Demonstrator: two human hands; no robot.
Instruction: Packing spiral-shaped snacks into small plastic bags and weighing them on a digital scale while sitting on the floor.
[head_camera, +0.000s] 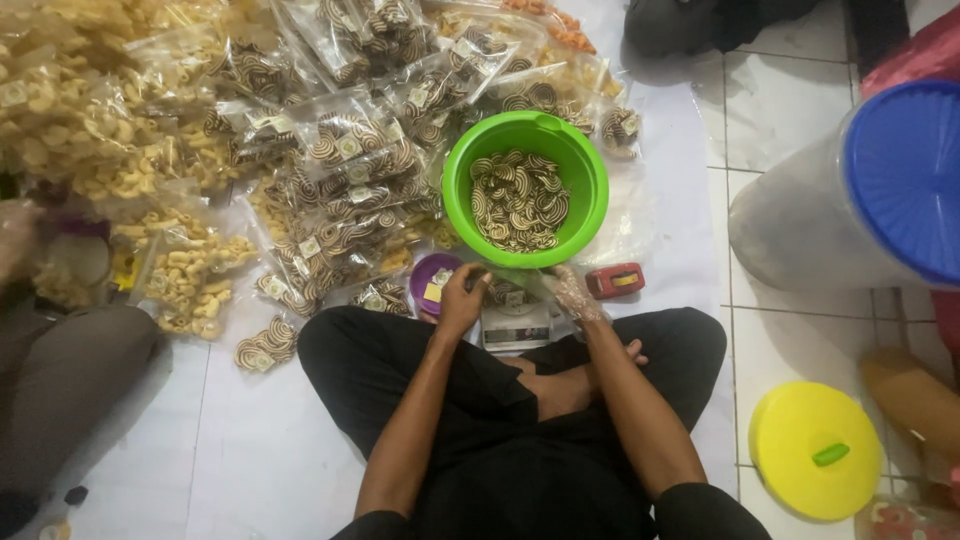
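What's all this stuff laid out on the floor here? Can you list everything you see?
green bowl: one, green, centre, holding striped swirl snacks
bags of swirl snacks: many, clear with brown-and-cream pieces, heaped left of the bowl
bags of curly snacks: many, clear with yellow pieces, far left
small scale: one, grey, in front of the person
purple lid: one, purple, beside the scale
red tool: one, red, right of the scale
yellow lid: one, yellow with green handle, lower right
large tub: one, clear with blue lid, right
left hand: bare, on a bag over the scale
right hand: in a clear glove, same bag
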